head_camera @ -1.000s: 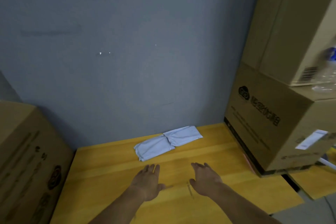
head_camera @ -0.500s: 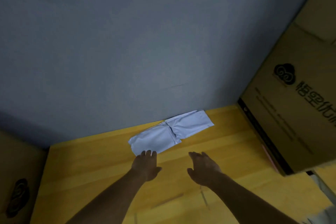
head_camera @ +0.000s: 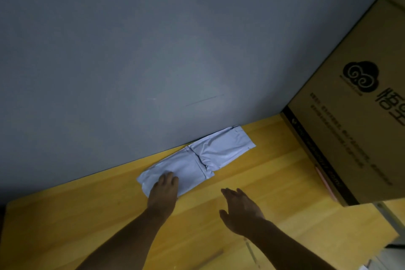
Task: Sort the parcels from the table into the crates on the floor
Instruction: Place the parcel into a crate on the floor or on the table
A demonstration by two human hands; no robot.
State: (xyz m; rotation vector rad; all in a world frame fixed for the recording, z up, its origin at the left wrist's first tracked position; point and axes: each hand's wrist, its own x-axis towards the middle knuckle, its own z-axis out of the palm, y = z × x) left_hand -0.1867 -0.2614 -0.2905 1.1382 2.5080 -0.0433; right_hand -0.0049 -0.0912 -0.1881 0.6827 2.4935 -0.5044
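We see two pale parcels: the near parcel (head_camera: 175, 173) and the far parcel (head_camera: 221, 151) overlap at the desk's (head_camera: 274, 173) twelve o'clock edge. Our left hand (head_camera: 163, 193) rests flat on the near one, fingers unclenched. Our right hand (head_camera: 240, 210), at four o'clock from them, hovers spread wide.
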